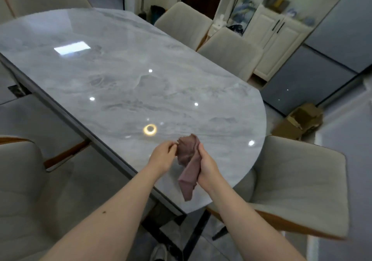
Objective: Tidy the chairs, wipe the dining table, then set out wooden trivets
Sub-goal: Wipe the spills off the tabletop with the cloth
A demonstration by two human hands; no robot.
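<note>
Few containers show: a brown cardboard box on the floor past the table's rounded end, its flaps partly open, its contents too dark to tell; a white cabinet against the far wall, doors closed, with blurred objects on top.

The cloth — a brownish-mauve rag — is held up over the near rounded end of the table, between the two hands. The right hand grips it along its right side, fingers curled round the bunched middle; the top of the cloth rises above that hand's fingertips, and a loose tail hangs below the palm toward the table edge. The left hand pinches the cloth's upper left edge, fingers bent in toward the thumb; the rest of that hand stays clear of the fabric.

The table is glossy grey marble, with ceiling lights and a window mirrored in it; beige chairs stand around it — one just right of the hands, one at near left, two along the far side.
</note>
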